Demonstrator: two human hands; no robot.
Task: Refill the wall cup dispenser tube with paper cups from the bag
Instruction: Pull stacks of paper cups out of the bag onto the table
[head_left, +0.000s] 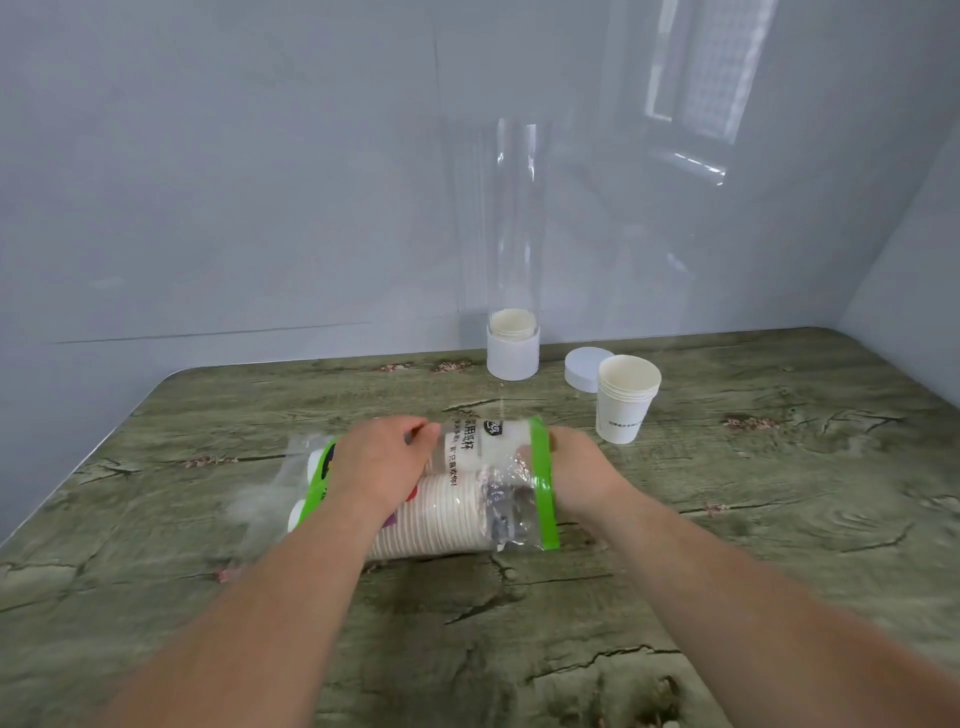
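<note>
Clear plastic bag with green bands (540, 483), filled with stacked white paper cups, lies sideways on the wood-grain tabletop (779, 519). Left hand (382, 462) rests on the bag, fingers curled, gripping it. Right hand (579, 470) is at its right end; grip cannot be told. Transparent dispenser tube (513, 234) stands upright behind the bag.

Near: clear plastic cup bag (483, 499) lying on wood-grain table (727, 545); clear dispenser tube (511, 234) standing far behind; white round lid (584, 366), paper-cup stack (626, 400) sitting right.
</note>
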